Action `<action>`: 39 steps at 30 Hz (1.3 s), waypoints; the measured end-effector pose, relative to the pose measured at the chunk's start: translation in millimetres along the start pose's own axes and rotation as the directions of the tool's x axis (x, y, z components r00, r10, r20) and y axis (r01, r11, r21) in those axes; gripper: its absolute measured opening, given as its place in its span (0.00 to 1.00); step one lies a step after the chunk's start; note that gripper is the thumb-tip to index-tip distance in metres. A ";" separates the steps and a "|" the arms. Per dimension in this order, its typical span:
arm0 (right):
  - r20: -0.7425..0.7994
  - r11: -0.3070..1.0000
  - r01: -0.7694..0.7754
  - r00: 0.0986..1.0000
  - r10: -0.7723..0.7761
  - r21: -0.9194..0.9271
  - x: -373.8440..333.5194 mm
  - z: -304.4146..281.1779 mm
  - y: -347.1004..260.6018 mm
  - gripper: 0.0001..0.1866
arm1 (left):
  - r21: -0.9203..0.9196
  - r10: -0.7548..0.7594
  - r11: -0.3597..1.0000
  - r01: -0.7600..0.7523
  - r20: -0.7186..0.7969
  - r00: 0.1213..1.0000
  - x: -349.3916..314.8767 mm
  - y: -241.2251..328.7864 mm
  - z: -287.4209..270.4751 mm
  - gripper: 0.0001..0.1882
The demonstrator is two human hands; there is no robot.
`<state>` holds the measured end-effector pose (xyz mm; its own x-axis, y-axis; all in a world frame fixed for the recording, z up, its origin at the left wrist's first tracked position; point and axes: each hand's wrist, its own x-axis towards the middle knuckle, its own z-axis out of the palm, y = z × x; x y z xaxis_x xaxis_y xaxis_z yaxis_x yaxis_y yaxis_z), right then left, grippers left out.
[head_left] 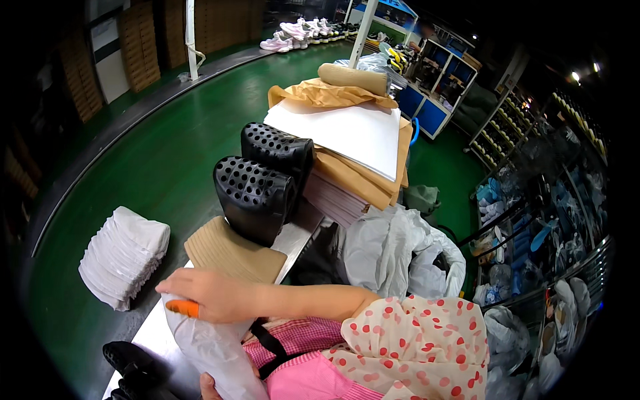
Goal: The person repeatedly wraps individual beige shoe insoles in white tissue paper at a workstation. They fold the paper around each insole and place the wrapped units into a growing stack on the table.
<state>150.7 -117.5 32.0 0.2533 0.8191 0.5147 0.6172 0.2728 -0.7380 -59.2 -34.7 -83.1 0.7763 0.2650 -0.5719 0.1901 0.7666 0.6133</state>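
Observation:
A crumpled white plastic bag lies between my hands over the metal table; what is inside it is hidden. From the right, my right hand reaches across and closes over the bag's upper end, with an orange cover on the thumb. At the lower edge only bits of my left hand show, closed around the bag's lower part. Just beyond my right hand lies a tan ridged stack of curved pieces. Two black shoes with round holes stand behind it, toes up.
A folded white stack sits to the left, with black shoes below. Behind are white paper sheets on brown paper and a tan roll. White plastic bags bulge at right, near loaded racks.

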 end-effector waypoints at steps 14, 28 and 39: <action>0.068 0.835 -0.415 0.905 0.420 0.362 0.1 1.7 -19.4 0.12 | 0.064 0.113 0.989 -0.133 0.256 0.960 -60.9 8.9 3.6 0.44; -0.017 0.822 -0.443 0.877 0.480 0.359 14.1 23.7 43.5 0.13 | 0.343 0.797 0.586 -0.735 -0.407 0.446 -42.9 203.5 -106.4 0.22; -0.085 0.856 -0.516 0.855 0.512 -0.033 -8.2 -7.4 89.5 0.13 | 0.359 0.421 0.897 -0.257 -0.518 0.744 116.5 239.8 -226.3 0.21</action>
<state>209.4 -103.5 -35.0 0.5961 0.7968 0.0988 0.4221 -0.2064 -0.8827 -59.1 312.4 -125.9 0.3462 0.8232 -0.4500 0.1866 0.4097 0.8930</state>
